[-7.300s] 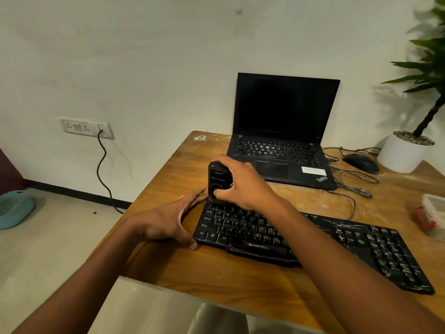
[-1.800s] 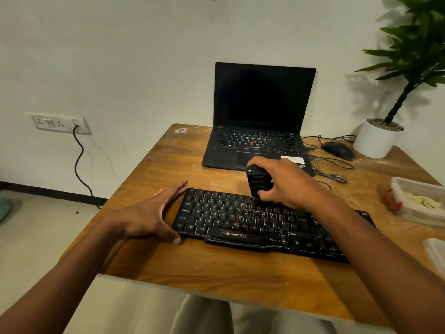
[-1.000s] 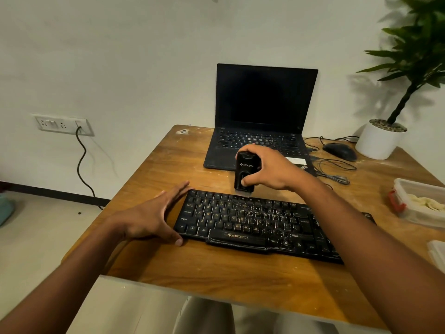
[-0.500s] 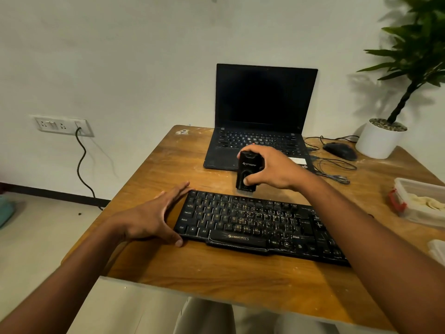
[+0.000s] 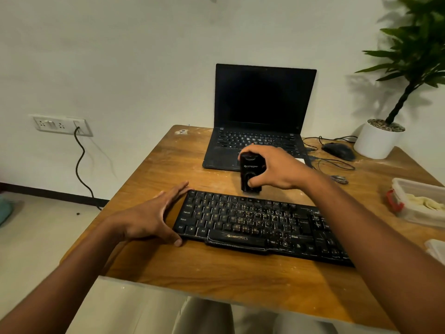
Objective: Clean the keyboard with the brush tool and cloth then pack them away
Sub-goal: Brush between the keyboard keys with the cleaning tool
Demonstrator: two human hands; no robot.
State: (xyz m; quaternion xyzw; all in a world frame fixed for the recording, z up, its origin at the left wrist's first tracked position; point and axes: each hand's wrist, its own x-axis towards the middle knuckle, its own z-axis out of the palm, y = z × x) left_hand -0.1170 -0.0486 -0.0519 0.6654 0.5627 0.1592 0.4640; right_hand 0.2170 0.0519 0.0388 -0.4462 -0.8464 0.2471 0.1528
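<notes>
Two hands are in the frame, with one keyboard (image 5: 260, 225), one brush tool (image 5: 250, 173), one laptop (image 5: 262, 116), one mouse (image 5: 338, 151), one potted plant (image 5: 378, 138) and one wall socket (image 5: 60, 124).

The keyboard lies across the lower middle of the frame on the wooden tabletop (image 5: 168, 165), its long side running left to right. The left hand (image 5: 149, 218) rests at the keyboard's left end with fingers straight and close together along the short edge and the thumb at the near left corner; it grips nothing.

The right hand (image 5: 277, 168) sits just above centre, fingers and thumb curled round the black brush tool, which stands upright. The tool's lower end is at the far edge of the keyboard, between the keyboard and the open laptop behind it; whether it touches the keys or the tabletop cannot be told.

At the right edge of the frame one clear plastic container (image 5: 419, 201) with a red clip holds something pale, perhaps the cloth. A corner of a second pale item (image 5: 437, 249) shows below it. The mouse and loose cables (image 5: 334, 165) lie at the upper right, beside the white pot.
</notes>
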